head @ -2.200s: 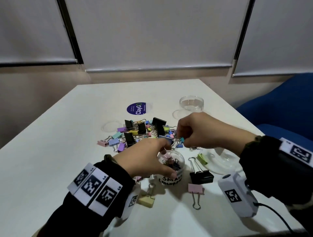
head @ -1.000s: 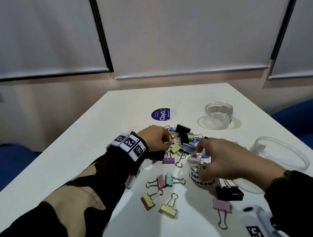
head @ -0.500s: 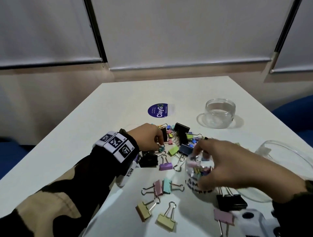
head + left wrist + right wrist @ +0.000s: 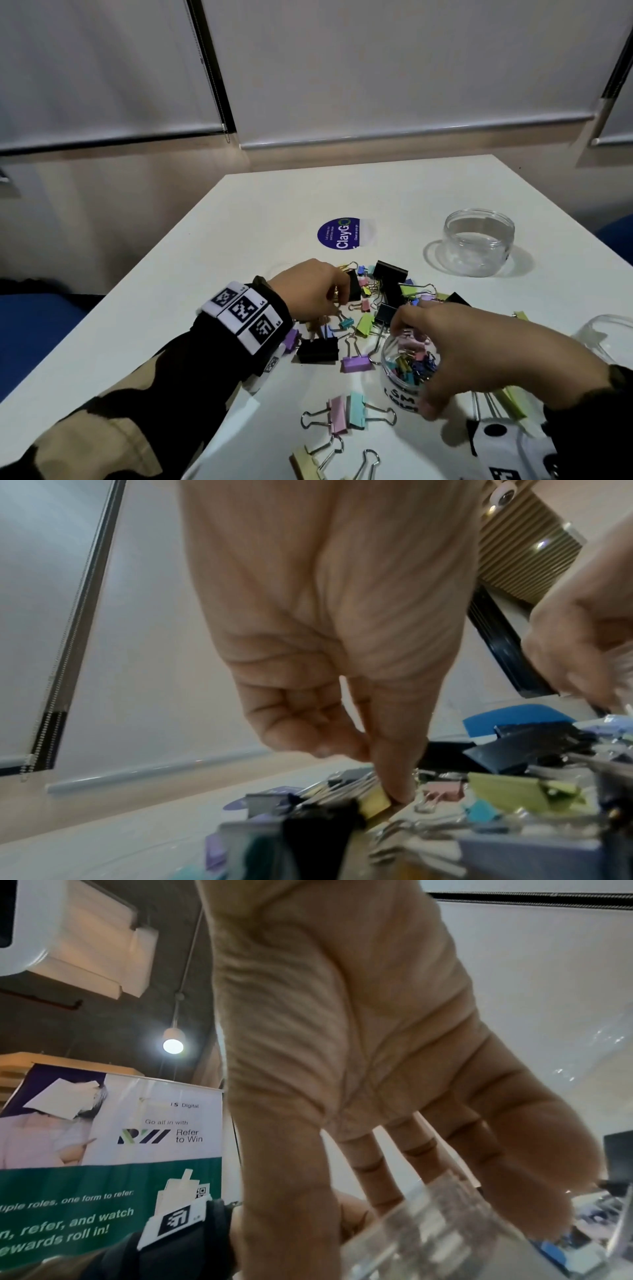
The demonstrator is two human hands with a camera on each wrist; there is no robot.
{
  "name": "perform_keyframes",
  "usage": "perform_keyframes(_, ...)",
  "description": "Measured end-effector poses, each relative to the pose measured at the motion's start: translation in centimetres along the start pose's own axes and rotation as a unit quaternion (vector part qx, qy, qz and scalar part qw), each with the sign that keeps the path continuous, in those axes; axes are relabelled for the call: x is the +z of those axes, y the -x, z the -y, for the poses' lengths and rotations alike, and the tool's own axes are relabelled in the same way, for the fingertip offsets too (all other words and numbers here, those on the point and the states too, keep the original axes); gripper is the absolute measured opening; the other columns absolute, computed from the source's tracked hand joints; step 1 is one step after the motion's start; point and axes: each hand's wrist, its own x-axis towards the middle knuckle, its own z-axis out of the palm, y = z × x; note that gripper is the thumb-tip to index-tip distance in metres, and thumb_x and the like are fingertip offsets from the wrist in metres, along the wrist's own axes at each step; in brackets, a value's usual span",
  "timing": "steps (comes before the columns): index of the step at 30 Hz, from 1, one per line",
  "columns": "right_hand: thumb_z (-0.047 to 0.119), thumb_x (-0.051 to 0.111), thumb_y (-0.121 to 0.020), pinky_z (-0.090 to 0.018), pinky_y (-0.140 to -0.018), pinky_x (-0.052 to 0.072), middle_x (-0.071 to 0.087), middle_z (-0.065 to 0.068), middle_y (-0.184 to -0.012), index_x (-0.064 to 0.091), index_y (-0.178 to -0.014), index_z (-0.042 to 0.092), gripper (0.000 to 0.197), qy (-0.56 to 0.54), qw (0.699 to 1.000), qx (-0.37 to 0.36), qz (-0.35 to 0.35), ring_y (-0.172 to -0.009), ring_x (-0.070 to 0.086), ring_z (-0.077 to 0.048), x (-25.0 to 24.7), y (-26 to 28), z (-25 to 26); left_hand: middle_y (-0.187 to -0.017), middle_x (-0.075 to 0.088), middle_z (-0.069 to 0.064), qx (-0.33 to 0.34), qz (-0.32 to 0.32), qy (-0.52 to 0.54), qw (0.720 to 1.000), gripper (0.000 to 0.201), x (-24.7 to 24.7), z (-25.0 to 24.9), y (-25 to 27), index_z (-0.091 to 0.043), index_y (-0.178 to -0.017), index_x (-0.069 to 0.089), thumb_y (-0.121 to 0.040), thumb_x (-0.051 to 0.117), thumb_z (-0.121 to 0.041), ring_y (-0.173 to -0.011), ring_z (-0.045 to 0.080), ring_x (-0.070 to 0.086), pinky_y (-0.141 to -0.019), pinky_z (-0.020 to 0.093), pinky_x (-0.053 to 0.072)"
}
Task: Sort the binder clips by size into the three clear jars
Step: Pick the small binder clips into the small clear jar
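A heap of mixed binder clips [image 4: 380,294] lies mid-table. My left hand [image 4: 337,296] is down in its left side, thumb and curled fingers closing on a small yellow clip [image 4: 375,802]. My right hand [image 4: 412,366] grips the small labelled jar [image 4: 400,394] from above. That jar holds several small coloured clips, and its clear rim [image 4: 445,1240] shows under the fingers [image 4: 387,1191]. An empty clear jar [image 4: 479,240] stands at the back right. A third clear jar [image 4: 609,339] is cut off by the right edge.
Loose clips lie nearer me: a black one [image 4: 317,349], a purple one [image 4: 356,363], a pink and teal pair [image 4: 346,411], and yellow ones [image 4: 308,462]. A round purple sticker [image 4: 339,233] is behind the heap. The table's left edge [image 4: 144,291] runs diagonally.
About two seconds ago my left hand held the small jar and my right hand picked in the heap; now they are swapped. Over the last second both hands have hardly moved.
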Motion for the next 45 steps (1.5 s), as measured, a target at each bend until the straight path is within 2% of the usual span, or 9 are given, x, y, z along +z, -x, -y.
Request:
perform_keyframes(6, 0.037, 0.091, -0.054, -0.029, -0.088, 0.050, 0.054, 0.017, -0.118, 0.038, -0.126, 0.044, 0.090, -0.006, 0.998, -0.001, 0.065, -0.105, 0.054, -0.011, -0.7, -0.4, -0.4, -0.080, 0.061, -0.011, 0.041, 0.039, -0.007, 0.998, 0.023, 0.7, -1.8, -0.6, -0.020, -0.099, 0.072, -0.077, 0.077, -0.025, -0.072, 0.003, 0.054, -0.061, 0.016, 0.041)
perform_keyframes(10, 0.037, 0.091, -0.053, -0.035, -0.081, 0.057, 0.056, 0.016, -0.112, 0.043, -0.121, 0.045, 0.084, 0.007, 0.997, -0.009, 0.077, -0.098, 0.059, -0.010, -2.1, -0.8, -0.2, -0.087, 0.068, -0.007, 0.044, 0.043, 0.000, 0.998, 0.015, 0.5, -2.2, -1.0, -0.017, -0.097, 0.074, -0.083, 0.068, -0.019, -0.079, 0.008, 0.061, -0.071, 0.023, 0.049)
perform_keyframes(14, 0.032, 0.091, -0.056, -0.034, -0.071, 0.060, 0.056, 0.010, -0.114, 0.043, -0.118, 0.045, 0.079, 0.001, 0.995, -0.022, 0.102, -0.092, 0.063, -0.015, -1.9, -1.4, 0.2, -0.101, 0.069, -0.007, 0.057, 0.054, -0.017, 0.997, 0.030, 0.3, -1.8, -0.5, -0.021, -0.108, 0.072, -0.085, 0.060, -0.007, -0.081, 0.003, 0.054, -0.065, 0.008, 0.039)
perform_keyframes(16, 0.029, 0.091, -0.059, -0.030, -0.064, 0.060, 0.058, 0.006, -0.111, 0.043, -0.117, 0.042, 0.077, 0.003, 0.993, -0.017, 0.119, -0.087, 0.064, -0.017, -1.6, -1.5, 0.4, -0.101, 0.068, -0.006, 0.068, 0.052, -0.033, 0.996, 0.030, 0.4, -1.7, -0.4, -0.023, -0.108, 0.072, -0.083, 0.065, -0.009, -0.080, 0.003, 0.053, -0.070, 0.016, 0.046)
perform_keyframes(20, 0.027, 0.091, -0.058, -0.039, -0.074, 0.060, 0.059, 0.005, -0.107, 0.043, -0.116, 0.034, 0.075, -0.001, 0.996, -0.025, 0.091, -0.091, 0.065, -0.020, -1.3, -1.8, 0.2, -0.095, 0.068, -0.006, 0.064, 0.039, -0.035, 0.997, 0.020, 0.8, -1.4, -0.7, -0.020, -0.102, 0.072, -0.082, 0.068, -0.015, -0.076, 0.004, 0.054, -0.065, 0.012, 0.040)
perform_keyframes(26, 0.034, 0.091, -0.055, -0.047, -0.077, 0.058, 0.063, 0.005, -0.105, 0.046, -0.113, 0.034, 0.074, -0.023, 0.998, -0.026, 0.052, -0.091, 0.068, -0.025, -1.1, -2.4, -0.1, -0.090, 0.064, 0.001, 0.042, 0.028, -0.055, 0.997, 0.011, 1.2, -0.7, -1.3, -0.015, -0.094, 0.063, -0.087, 0.063, -0.025, -0.083, 0.017, 0.060, -0.073, 0.031, 0.048)
perform_keyframes(33, 0.036, 0.091, -0.056, -0.045, -0.073, 0.059, 0.064, 0.003, -0.104, 0.046, -0.115, 0.037, 0.074, -0.024, 0.998, -0.022, 0.052, -0.085, 0.070, -0.025, -1.1, -2.6, -0.2, -0.068, 0.057, -0.009, 0.006, -0.026, 0.063, 0.998, 0.010, 0.5, -1.1, -0.9, -0.018, -0.077, 0.059, -0.075, 0.069, -0.016, -0.056, 0.003, 0.050, -0.050, 0.015, 0.038)
perform_keyframes(42, 0.040, 0.090, -0.055, -0.043, -0.071, 0.060, 0.064, 0.003, -0.105, 0.046, -0.116, 0.037, 0.075, -0.033, 0.998, -0.027, 0.046, -0.083, 0.070, -0.026, -0.9, -2.9, -0.2, -0.075, 0.065, -0.002, -0.067, -0.001, 0.126, 0.990, 0.033, 0.3, -0.9, -1.5, -0.012, -0.095, 0.065, -0.090, 0.034, -0.001, -0.032, 0.000, 0.046, -0.039, 0.017, 0.038)
perform_keyframes(45, 0.039, 0.090, -0.056, -0.041, -0.069, 0.059, 0.064, 0.004, -0.105, 0.046, -0.117, 0.036, 0.075, -0.029, 0.998, -0.028, 0.045, -0.082, 0.070, -0.026, -0.9, -2.8, -0.3, -0.074, 0.062, -0.005, -0.048, 0.005, 0.103, 0.994, 0.031, 0.4, -1.2, -1.5, -0.014, -0.098, 0.066, -0.093, 0.036, -0.006, -0.051, -0.006, 0.057, -0.048, 0.012, 0.040)
